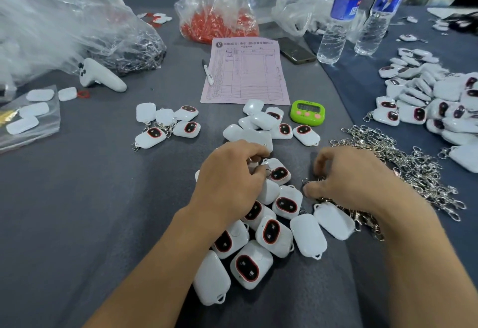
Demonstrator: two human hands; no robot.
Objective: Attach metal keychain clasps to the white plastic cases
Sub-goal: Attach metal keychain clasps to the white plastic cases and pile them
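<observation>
Several white plastic cases [271, 232] with dark, red-rimmed ovals lie heaped on the grey cloth in front of me. My left hand [227, 180] rests on top of the heap, its fingers curled round one white case [278, 171] with a small metal ring at its corner. My right hand [346, 175] is just right of the heap and pinches a metal keychain clasp [309, 181] at the edge of a pile of silver clasps [403, 162]. Finished cases with clasps [168, 125] lie in a small group to the upper left.
A pink form [245, 71] with a pen [208, 71], a green timer [307, 113], a phone [294, 50] and two water bottles [341, 17] stand further back. Plastic bags [217, 14] sit at the back. More white cases [434, 100] are piled at the right.
</observation>
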